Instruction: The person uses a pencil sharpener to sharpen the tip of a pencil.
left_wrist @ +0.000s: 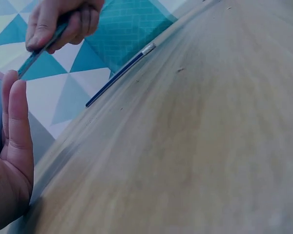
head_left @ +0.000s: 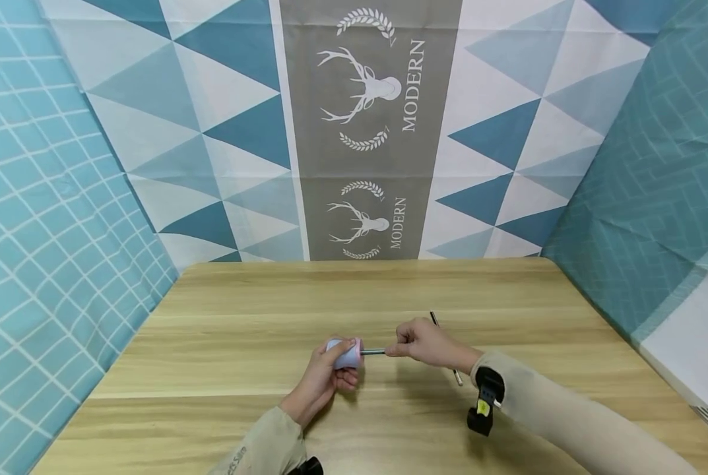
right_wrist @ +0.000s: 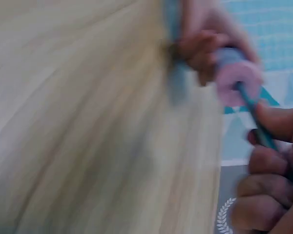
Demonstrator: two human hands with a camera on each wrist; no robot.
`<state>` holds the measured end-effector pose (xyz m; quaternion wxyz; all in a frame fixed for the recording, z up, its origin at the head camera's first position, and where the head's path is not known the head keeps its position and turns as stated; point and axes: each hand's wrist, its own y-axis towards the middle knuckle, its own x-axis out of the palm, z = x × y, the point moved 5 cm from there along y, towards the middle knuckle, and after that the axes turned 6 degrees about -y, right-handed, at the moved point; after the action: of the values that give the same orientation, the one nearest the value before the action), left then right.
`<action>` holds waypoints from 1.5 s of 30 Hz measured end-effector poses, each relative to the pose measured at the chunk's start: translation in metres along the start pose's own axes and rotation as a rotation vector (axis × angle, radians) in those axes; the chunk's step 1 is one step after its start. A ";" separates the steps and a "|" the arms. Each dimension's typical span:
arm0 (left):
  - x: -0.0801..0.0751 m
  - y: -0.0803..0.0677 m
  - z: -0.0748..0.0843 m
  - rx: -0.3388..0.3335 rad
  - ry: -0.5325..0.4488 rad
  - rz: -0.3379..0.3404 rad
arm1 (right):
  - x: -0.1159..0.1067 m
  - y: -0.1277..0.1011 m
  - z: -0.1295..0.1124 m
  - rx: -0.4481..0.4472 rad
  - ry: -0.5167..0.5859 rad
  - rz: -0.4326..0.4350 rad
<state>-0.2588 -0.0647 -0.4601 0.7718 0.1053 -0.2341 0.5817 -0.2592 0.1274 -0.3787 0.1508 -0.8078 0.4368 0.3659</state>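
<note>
My left hand is curled around a small pale lilac-blue plastic cylinder with a pink end face, looks like a pencil sharpener, held just above the light wood-grain tabletop. My right hand pinches a thin teal pencil-like stick by its near end, fingers closed tight on it, tip pointing left into the pink face. To do this well I judge I should keep the stick dead in line with the hole, hold the cylinder steady in the left grip and not tilt it, push gently and rotate from the right fingers instead of the wrist, so the thin shaft does not snap or skid off the smooth plastic. The right wrist view is blurred; the pink rim reads as round and matte, and the stick as slim and straight. 1 more slim dark pencil with a silvery metal end lies flat on the table just behind and beyond my right hand; the left wrist view shows it too. Table surface looks smooth laminate, pale streaky grain. A black wrist camera is strapped over my beige sleeve.
</note>
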 end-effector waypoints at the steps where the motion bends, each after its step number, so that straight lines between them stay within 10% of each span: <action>1: 0.000 0.000 0.000 -0.003 -0.004 -0.004 | -0.001 0.001 0.002 0.094 0.090 -0.042; 5: 0.002 0.000 0.000 -0.013 -0.013 -0.018 | -0.002 0.004 0.011 0.339 0.313 -0.189; 14: 0.006 -0.002 -0.001 0.023 0.017 -0.010 | 0.011 0.003 0.042 0.586 0.527 -0.469; 23: 0.004 -0.001 -0.001 0.028 0.003 0.009 | -0.009 0.003 0.016 0.136 0.172 -0.230; 37: 0.002 -0.001 0.003 0.021 -0.023 -0.013 | 0.002 -0.024 -0.022 -0.888 -1.160 0.367; 45: 0.003 -0.001 -0.001 -0.015 -0.001 -0.033 | 0.013 -0.024 -0.017 -0.925 -1.072 0.537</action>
<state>-0.2574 -0.0619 -0.4598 0.7820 0.1040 -0.2372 0.5669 -0.2275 0.1235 -0.3776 -0.1061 -0.3663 0.2873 0.8786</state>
